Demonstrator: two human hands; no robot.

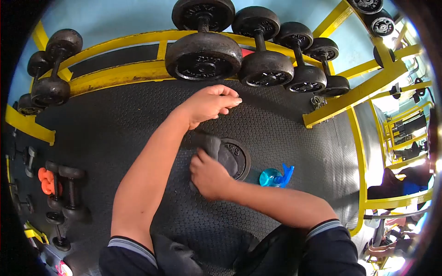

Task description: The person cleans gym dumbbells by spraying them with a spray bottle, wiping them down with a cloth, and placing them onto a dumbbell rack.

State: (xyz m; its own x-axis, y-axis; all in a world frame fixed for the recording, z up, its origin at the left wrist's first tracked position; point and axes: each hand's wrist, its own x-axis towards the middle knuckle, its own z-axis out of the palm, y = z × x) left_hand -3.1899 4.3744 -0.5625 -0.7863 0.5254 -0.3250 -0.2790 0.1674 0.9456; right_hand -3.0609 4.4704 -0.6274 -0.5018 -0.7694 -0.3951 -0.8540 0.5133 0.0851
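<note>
My right hand (209, 175) is closed around a dark grey cloth (212, 146), which is bunched up and partly blurred. Part of the cloth lies over a round black weight plate (245, 158) flat on the floor, hiding its left side. Farther forward, my left hand (214, 106) hovers above the mat with its fingers bent and the fingertips close to the thumb; nothing shows in it. A spray bottle (270, 177) with blue liquid and a blue trigger head lies just right of the plate.
Ahead stands a yellow rack (119, 78) bearing several large black dumbbells (202, 57). Smaller dumbbells (71, 193) and an orange weight (47, 181) are on the black rubber mat (110, 119) at left. A yellow frame (361, 170) stands at right, with people beyond it.
</note>
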